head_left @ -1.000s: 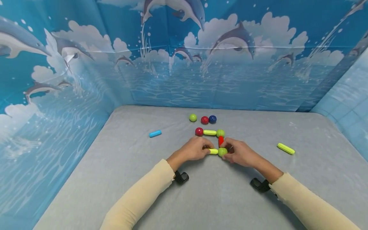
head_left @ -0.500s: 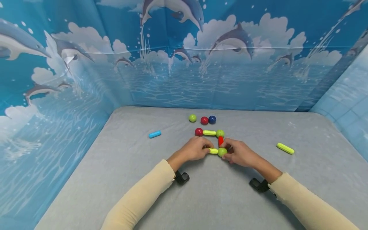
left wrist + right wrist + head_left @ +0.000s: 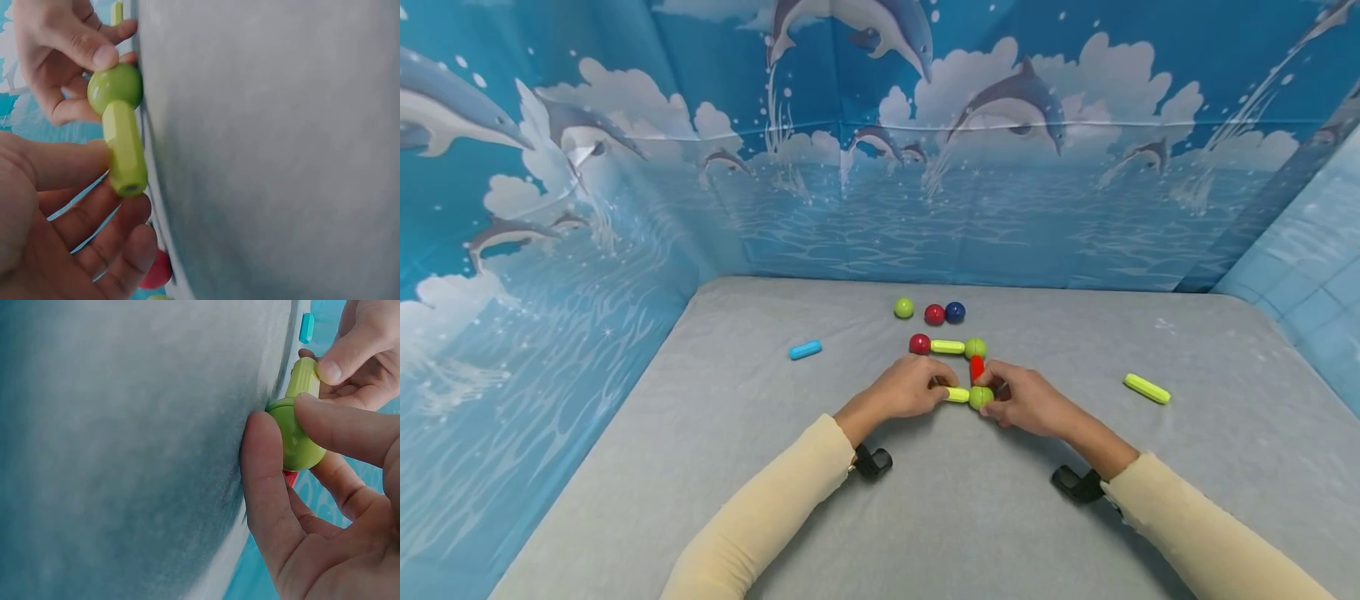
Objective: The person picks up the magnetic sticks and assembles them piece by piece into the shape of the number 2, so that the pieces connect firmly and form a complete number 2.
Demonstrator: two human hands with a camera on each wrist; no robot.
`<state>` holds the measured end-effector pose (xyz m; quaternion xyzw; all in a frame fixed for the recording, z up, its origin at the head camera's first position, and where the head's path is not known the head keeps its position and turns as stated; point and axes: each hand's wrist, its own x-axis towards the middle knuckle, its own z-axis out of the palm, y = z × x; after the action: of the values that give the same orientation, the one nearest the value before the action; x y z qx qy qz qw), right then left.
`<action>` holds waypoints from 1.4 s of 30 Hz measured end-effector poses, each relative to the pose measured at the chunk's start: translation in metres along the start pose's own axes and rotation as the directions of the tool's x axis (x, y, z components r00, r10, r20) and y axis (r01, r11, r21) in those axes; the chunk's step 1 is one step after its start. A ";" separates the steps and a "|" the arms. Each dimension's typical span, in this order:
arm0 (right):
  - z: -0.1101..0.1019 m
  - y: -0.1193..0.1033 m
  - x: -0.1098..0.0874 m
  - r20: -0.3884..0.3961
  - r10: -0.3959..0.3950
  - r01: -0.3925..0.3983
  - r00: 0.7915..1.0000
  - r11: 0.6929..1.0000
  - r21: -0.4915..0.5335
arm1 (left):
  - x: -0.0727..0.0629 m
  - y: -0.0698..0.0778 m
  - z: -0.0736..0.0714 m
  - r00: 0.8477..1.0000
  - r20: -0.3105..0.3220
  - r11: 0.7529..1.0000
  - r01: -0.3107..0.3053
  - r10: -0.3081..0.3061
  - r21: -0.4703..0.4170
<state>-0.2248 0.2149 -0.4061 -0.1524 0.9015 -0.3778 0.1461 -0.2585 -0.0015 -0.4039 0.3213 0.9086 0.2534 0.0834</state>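
My left hand (image 3: 912, 387) pinches a yellow-green rod (image 3: 126, 147) between thumb and fingers. One end of this rod meets a green ball (image 3: 299, 440), which my right hand (image 3: 1026, 400) grips by its sides with thumb and fingertips. In the head view a red rod (image 3: 977, 368) runs from that ball back to a second green ball (image 3: 975, 347). From there another yellow-green rod (image 3: 948, 346) leads left to a red ball (image 3: 920, 343), so the pieces form a three-sided shape. The held rod's free end shows a dark round spot in the left wrist view.
Behind the shape lie a loose green ball (image 3: 904, 307), a red ball (image 3: 934, 314) and a dark blue ball (image 3: 955, 312). A blue rod (image 3: 805, 349) lies left, a yellow-green rod (image 3: 1147, 388) right. A dolphin-print curtain (image 3: 880, 208) borders the grey table (image 3: 940, 517).
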 end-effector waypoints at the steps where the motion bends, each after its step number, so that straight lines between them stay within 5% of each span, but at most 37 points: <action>1: 0.000 0.000 0.000 0.001 -0.003 0.003 1.000 1.000 -0.001 | 0.000 -0.001 -0.002 1.000 -0.006 1.000 0.005 -0.005 -0.006; 7: 0.001 -0.001 0.000 0.001 -0.007 0.007 1.000 1.000 -0.009 | 0.010 -0.020 -0.025 0.989 -0.125 0.997 0.081 -0.082 -0.019; 14: -0.001 -0.002 0.000 -0.002 0.000 0.000 1.000 1.000 -0.013 | 0.035 -0.056 -0.047 0.931 -0.298 0.974 0.225 -0.211 0.014; 18: -0.001 0.000 0.000 -0.004 0.006 -0.006 1.000 1.000 -0.013 | 0.044 -0.065 -0.051 0.931 -0.275 0.964 0.262 -0.241 0.042; 27: 0.001 0.001 -0.001 0.001 -0.004 0.004 1.000 1.000 -0.011 | 0.049 -0.074 -0.045 0.968 -0.080 0.931 0.250 -0.237 0.265; 30: 0.001 0.001 -0.001 0.004 0.002 -0.002 1.000 1.000 -0.009 | 0.048 -0.075 -0.042 0.962 -0.134 0.927 0.267 -0.239 0.262; 36: 0.000 -0.001 -0.001 0.014 0.003 -0.003 1.000 1.000 -0.012 | 0.046 -0.078 -0.036 0.905 -0.313 0.925 0.347 -0.287 0.156; 42: 0.000 -0.002 -0.001 0.020 0.009 -0.008 1.000 1.000 -0.021 | 0.048 -0.076 -0.034 0.946 -0.214 0.957 0.269 -0.242 0.108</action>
<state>-0.2237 0.2141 -0.4046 -0.1537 0.9045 -0.3663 0.1550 -0.3479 -0.0359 -0.4131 0.1786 0.9616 0.2085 0.0024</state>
